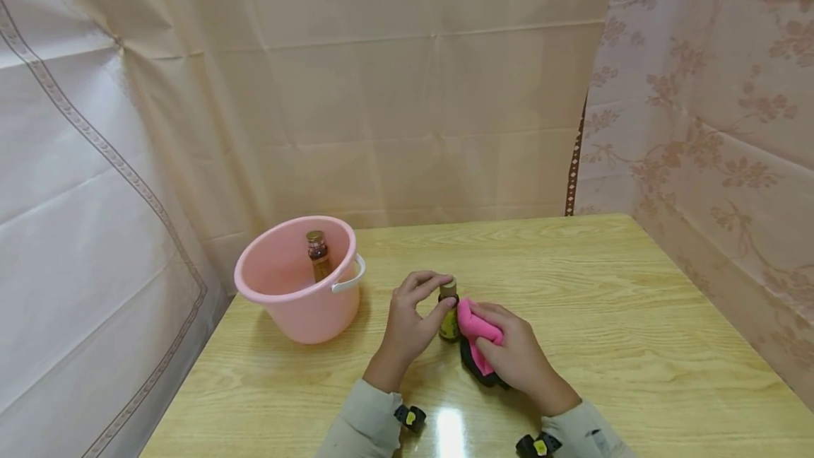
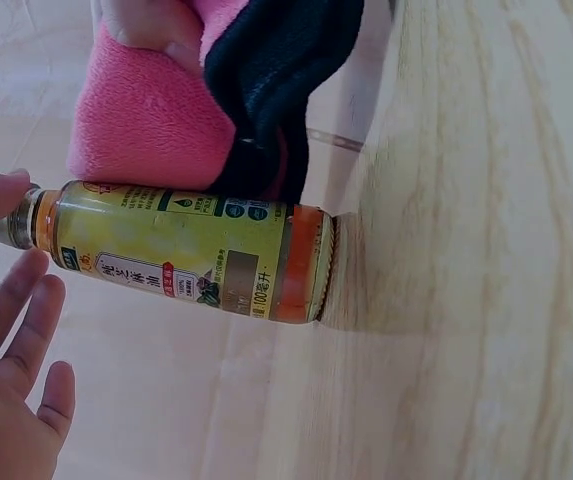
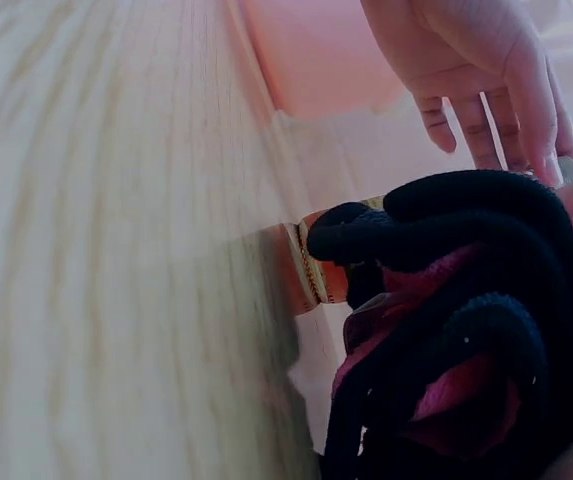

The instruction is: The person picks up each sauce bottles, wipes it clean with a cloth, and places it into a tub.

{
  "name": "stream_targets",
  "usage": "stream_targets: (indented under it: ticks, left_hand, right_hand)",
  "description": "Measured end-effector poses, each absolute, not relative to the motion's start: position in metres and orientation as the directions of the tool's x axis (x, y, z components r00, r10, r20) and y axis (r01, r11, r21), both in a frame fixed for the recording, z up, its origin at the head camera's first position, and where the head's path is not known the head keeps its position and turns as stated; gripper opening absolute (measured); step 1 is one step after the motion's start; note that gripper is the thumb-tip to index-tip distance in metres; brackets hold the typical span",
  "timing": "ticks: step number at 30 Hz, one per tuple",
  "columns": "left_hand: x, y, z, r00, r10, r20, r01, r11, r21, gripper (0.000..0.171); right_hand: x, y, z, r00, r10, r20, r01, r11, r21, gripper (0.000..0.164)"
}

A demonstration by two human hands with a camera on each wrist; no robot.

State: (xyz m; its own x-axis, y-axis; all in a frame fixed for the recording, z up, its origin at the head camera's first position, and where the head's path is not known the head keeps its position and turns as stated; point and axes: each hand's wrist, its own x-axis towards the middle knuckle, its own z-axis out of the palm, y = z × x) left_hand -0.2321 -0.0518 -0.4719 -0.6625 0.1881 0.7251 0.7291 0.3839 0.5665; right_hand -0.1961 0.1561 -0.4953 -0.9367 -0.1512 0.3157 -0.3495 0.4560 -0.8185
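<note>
A small sesame oil bottle (image 1: 450, 329) with a yellow label stands upright on the table. My left hand (image 1: 410, 320) pinches it near the top between thumb and forefinger; in the left wrist view the other fingers spread beside the cap (image 2: 16, 222). My right hand (image 1: 516, 352) grips a bunched pink and black cloth (image 1: 478, 329). The cloth lies against the bottle's side, its pink part touching the label in the left wrist view. Dark folds of the cloth (image 3: 476, 210) hide most of the bottle in the right wrist view.
A pink bucket (image 1: 311, 320) with a white handle (image 1: 350, 280) stands on the table's left side. Inside it leans another brown bottle (image 1: 320, 260) with a gold cap. Cloth curtains (image 1: 413, 126) hang behind the wooden table (image 1: 604, 288) and at both sides.
</note>
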Motion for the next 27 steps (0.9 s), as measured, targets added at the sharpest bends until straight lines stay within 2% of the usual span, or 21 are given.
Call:
stream_targets:
  ticks: [11, 27]
  left_hand:
    - [-0.2305, -0.0522, -0.4703, -0.682, 0.175, 0.710, 0.707, 0.406, 0.579, 0.031]
    - [-0.2301, -0.0517, -0.4680, -0.652, 0.174, 0.738, 0.725, 0.428, 0.540, 0.029]
  right_hand:
    - [-0.1983, 0.1567, -0.4981, -0.958, -0.169, 0.233, -0.287, 0.501, -0.817, 0.048]
    - [-0.1966, 0.1568, -0.4986, -0.905, -0.170, 0.389, -0.421, 0.474, -0.773, 0.058]
